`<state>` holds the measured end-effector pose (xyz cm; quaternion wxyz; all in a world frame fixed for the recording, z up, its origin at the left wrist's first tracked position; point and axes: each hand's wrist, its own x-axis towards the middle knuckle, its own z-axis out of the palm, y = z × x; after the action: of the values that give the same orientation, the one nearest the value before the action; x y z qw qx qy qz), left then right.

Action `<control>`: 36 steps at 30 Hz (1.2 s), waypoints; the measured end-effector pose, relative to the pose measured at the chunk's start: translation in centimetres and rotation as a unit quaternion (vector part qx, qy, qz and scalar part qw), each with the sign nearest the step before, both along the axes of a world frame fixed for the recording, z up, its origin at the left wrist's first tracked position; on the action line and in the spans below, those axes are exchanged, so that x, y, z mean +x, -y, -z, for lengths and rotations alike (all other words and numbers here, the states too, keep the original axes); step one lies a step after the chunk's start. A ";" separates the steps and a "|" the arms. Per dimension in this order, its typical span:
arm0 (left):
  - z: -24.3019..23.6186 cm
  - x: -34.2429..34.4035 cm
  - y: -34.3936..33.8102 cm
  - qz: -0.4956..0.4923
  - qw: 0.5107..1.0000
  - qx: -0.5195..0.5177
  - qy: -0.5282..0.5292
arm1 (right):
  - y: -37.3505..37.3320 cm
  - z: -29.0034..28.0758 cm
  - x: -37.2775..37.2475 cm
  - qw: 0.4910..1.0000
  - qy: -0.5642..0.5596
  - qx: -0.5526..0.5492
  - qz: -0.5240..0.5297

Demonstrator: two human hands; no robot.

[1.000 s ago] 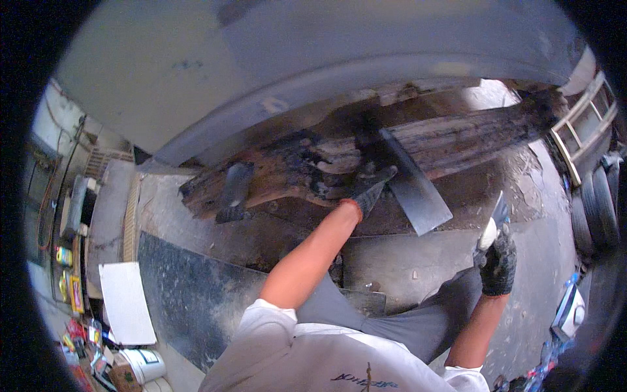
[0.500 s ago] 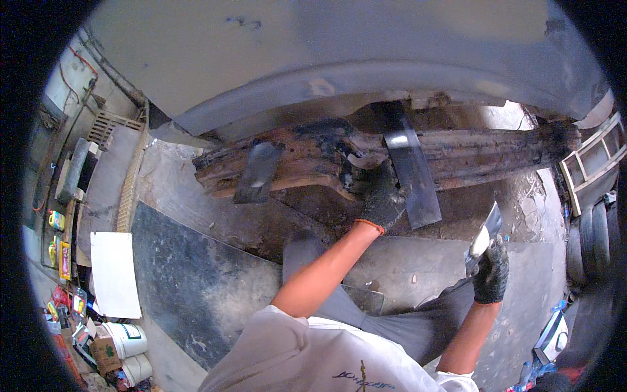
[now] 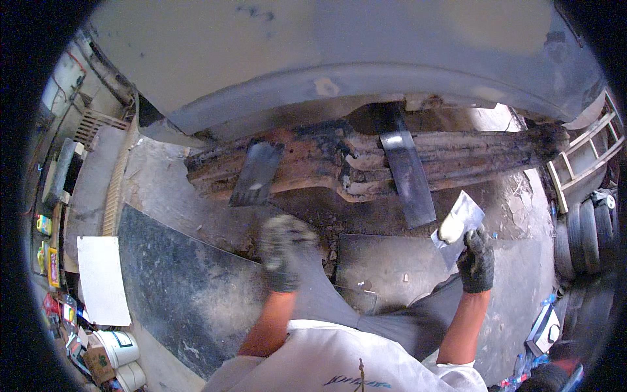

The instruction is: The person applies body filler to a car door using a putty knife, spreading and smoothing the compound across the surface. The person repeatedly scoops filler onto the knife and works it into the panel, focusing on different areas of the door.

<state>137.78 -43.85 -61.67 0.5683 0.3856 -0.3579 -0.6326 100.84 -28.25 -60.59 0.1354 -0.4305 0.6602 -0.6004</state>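
Note:
My right hand (image 3: 476,261), in a dark glove, grips a thin, shiny flat plate (image 3: 467,212) by its lower edge. A cream-coloured lump of paste (image 3: 450,228) sits on that plate. My left hand (image 3: 282,245), also gloved, is smeared by motion above my thigh; whether it holds anything does not show. Ahead lies a long, rusty, brown-black beam (image 3: 470,153). Two dark flat strips rest across it: a short strip (image 3: 258,173) on the left and a longer strip (image 3: 409,179) on the right. Neither hand touches the beam.
A large grey panel with smoothed patches (image 3: 313,46) overhangs the beam. Dark floor sheets (image 3: 183,281) lie around my legs. On the left are a white board (image 3: 104,281) and white buckets (image 3: 116,348); on the right, a pale wooden frame (image 3: 588,153) and stacked tyres (image 3: 584,235).
My left hand has drawn back from the beam, down and to the left. My right hand has shifted slightly left and up, turning the plate so its paste-covered face shows more.

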 end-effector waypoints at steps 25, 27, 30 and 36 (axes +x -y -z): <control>-7.0 6.4 1.4 0.137 0.873 -0.312 0.348 | 10.0 -14.2 18.9 0.974 0.007 -0.151 -0.171; -7.6 6.1 1.7 -0.091 0.604 -0.574 0.545 | 9.4 -14.8 19.7 0.967 -0.007 -0.153 -0.201; -8.7 5.5 1.8 -0.128 0.637 -0.544 0.532 | 8.7 -16.1 19.1 0.958 -0.139 -0.036 -0.246; -10.3 4.9 1.7 -0.028 0.760 -0.370 0.534 | 9.3 -17.2 17.6 0.900 -0.249 -0.071 -0.351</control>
<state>142.73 -45.51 -51.42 0.4013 0.4305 -0.7986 -0.1260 118.44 -37.53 -43.35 0.1377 -0.7779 0.4343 -0.4327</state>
